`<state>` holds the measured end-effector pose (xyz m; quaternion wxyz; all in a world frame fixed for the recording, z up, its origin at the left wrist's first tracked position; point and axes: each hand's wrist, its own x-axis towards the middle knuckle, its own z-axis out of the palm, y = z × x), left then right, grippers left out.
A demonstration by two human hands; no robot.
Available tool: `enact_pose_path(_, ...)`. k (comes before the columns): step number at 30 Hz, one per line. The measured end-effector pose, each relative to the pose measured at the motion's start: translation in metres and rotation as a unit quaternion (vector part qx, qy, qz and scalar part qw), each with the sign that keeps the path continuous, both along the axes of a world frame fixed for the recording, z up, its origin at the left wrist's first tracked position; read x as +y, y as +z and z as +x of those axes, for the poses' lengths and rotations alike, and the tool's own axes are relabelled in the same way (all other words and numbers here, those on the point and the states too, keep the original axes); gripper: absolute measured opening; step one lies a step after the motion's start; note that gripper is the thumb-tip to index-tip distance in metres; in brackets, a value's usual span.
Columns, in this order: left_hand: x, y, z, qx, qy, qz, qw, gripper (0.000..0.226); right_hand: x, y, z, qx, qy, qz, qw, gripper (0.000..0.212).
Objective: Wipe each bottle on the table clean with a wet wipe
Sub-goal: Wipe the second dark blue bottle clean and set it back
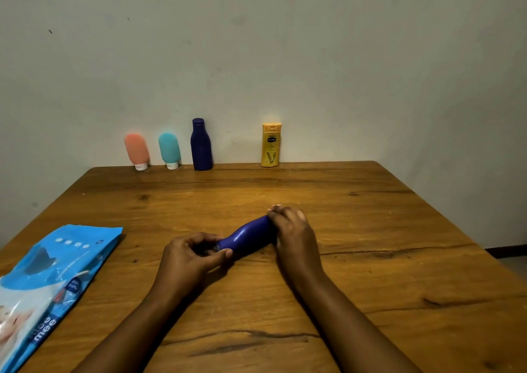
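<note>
A blue bottle [247, 235] lies tilted above the middle of the wooden table [370, 258], held at both ends. My left hand [191, 255] grips its neck end, my right hand [293, 230] wraps its base end. A bit of white shows under my right fingers; whether it is a wipe I cannot tell. Along the far edge by the wall stand a pink tube [137, 151], a teal tube [169, 150], a dark blue bottle [201, 146] and a yellow lotion bottle [271, 145].
A blue pack of wet wipes [54, 281] lies flat at the table's left front edge. A plain wall rises right behind the row of bottles. The table's right edge drops off to the floor.
</note>
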<state>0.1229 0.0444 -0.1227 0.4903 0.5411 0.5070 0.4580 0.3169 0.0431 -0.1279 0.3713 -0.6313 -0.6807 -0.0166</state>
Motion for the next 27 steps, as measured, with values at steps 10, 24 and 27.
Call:
enact_pose_path(10, 0.004, -0.003, -0.002, 0.026, -0.005, -0.013, 1.000, 0.018, 0.005, -0.004, 0.004, 0.017, -0.011, -0.008, 1.000, 0.046)
enact_pose_path(24, 0.004, -0.002, -0.002, 0.058, -0.005, 0.001, 0.998, 0.025, 0.001, 0.000, 0.000, -0.020, -0.026, -0.015, 0.999, 0.050)
enact_pose_path(27, 0.003, -0.001, -0.002, 0.081, -0.003, 0.010, 0.997, 0.026, -0.003, 0.004, -0.004, -0.018, -0.024, -0.013, 0.999, 0.049)
